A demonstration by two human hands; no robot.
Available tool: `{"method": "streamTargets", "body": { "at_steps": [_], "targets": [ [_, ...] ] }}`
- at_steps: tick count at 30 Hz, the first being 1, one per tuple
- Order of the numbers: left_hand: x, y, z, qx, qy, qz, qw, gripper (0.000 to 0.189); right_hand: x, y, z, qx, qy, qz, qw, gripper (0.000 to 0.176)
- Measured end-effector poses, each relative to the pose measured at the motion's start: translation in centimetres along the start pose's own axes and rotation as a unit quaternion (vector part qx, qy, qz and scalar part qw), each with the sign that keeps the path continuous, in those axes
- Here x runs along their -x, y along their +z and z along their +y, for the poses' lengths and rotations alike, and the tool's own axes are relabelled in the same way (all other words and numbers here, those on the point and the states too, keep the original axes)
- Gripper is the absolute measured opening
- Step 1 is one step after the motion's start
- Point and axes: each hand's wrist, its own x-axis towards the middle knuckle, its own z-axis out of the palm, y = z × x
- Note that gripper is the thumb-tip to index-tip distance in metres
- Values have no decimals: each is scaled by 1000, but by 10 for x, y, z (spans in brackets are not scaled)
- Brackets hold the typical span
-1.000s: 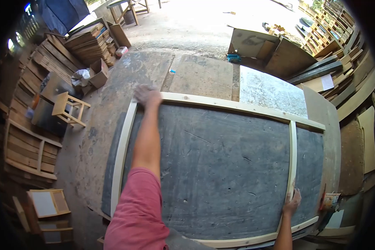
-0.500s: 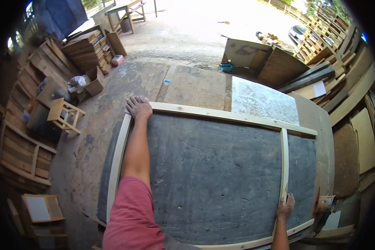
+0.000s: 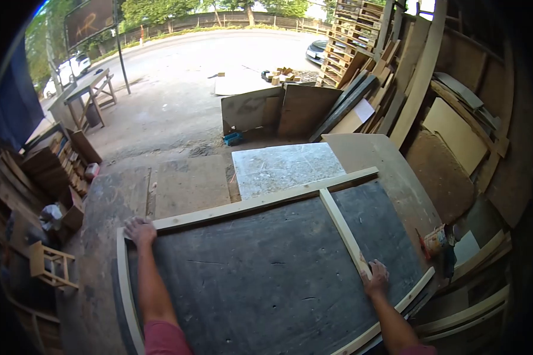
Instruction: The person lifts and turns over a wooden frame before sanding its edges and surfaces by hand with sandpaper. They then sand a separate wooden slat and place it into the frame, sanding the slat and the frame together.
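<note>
A pale wooden frame [image 3: 249,204] of long battens lies on a dark, scratched board [image 3: 237,272]. My left hand [image 3: 140,231] is closed over the frame's far left corner, where the side batten meets the far one. At the right, my right hand [image 3: 376,278] wraps around the crosspiece [image 3: 341,229], close to its near end. The crosspiece joins the far batten a little short of its right end. Part of the near batten [image 3: 417,285] is hidden by my right forearm.
Beyond the frame lies a whitish speckled sheet [image 3: 287,167]. Boards lean at the right [image 3: 441,142], near a small container with brushes [image 3: 435,239]. A wooden stool [image 3: 52,264] stands at the left. Upright panels [image 3: 305,112] and a blue item [image 3: 233,139] are farther back.
My view has turned right and up, so the road and trees show more. Both hands keep their places on the frame, which appears at a different angle.
</note>
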Motion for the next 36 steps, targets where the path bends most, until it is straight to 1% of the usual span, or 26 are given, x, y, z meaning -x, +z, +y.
{"method": "streamTargets", "body": {
  "at_steps": [1,2,3,4,6,8,9,10,12,13,14,16,17,18,19,20,21,23,25,26,27,28,30,32,34,36],
  "targets": [
    [43,-36,52,-7,83,-41,996,65,0,-2,-1,-3,7,-8,1000,62],
    [80,-60,94,32,142,-85,986,68,0,-2,0,-2,12,-4,1000,62],
    [109,-55,126,90,173,-54,979,65,0,0,0,-10,8,-3,1000,62],
    [125,-50,147,35,236,-59,969,63,2,0,0,-18,4,-2,1000,62],
    [107,-8,136,96,303,-5,948,64,1,-3,0,-10,1,-2,1000,62],
    [97,-62,90,78,231,-52,968,61,0,-1,0,-7,5,-5,1000,61],
    [62,-35,52,50,159,-4,986,59,0,-1,0,-8,0,0,1000,61],
    [42,-48,20,-13,124,-26,992,59,1,1,1,-8,-2,4,1000,60],
    [-4,-43,-34,-20,3,-46,999,63,1,2,1,-3,4,8,1000,59],
    [-9,-46,-36,-30,-43,-30,998,64,1,2,1,1,3,5,1000,59],
    [-9,-38,-21,-29,-41,-33,998,64,0,1,0,4,2,3,1000,59],
    [27,-49,43,-17,-39,-34,999,63,-1,-1,1,4,5,2,1000,60],
    [48,-35,74,12,55,-10,998,61,-3,-2,-1,1,7,3,1000,60],
    [84,-35,112,92,73,9,993,59,0,-2,-3,-4,9,1,1000,60],
    [125,-45,141,96,115,7,989,59,3,-1,-1,-5,10,-2,1000,60],
    [144,-53,157,102,157,7,982,58,3,1,1,-8,7,-1,1000,61],
    [139,-51,151,104,158,11,982,58,1,1,1,-9,4,4,1000,62],
    [125,-35,127,96,240,-10,966,59,2,0,-1,-5,-1,11,1000,61],
    [88,-35,58,38,156,21,987,61,4,0,-1,-1,-7,15,1000,60],
    [60,-25,20,39,88,56,994,61,3,0,-1,4,-6,12,1000,60],
    [28,-11,-17,24,39,59,997,60,1,-1,-2,10,-4,9,1000,60],
    [20,-20,-33,9,17,41,999,62,-1,-1,-2,10,-2,11,1000,60],
    [38,-43,10,5,-68,17,998,63,1,-1,-4,16,3,6,1000,59],
    [77,-34,79,13,4,16,1000,65,1,-4,-7,10,8,-6,1000,61],
    [132,-34,151,58,112,4,992,67,4,-6,-8,7,12,-16,1000,62],
    [159,-34,175,126,209,-6,970,67,2,-4,-4,-5,13,-9,1000,63]
  ]
}}
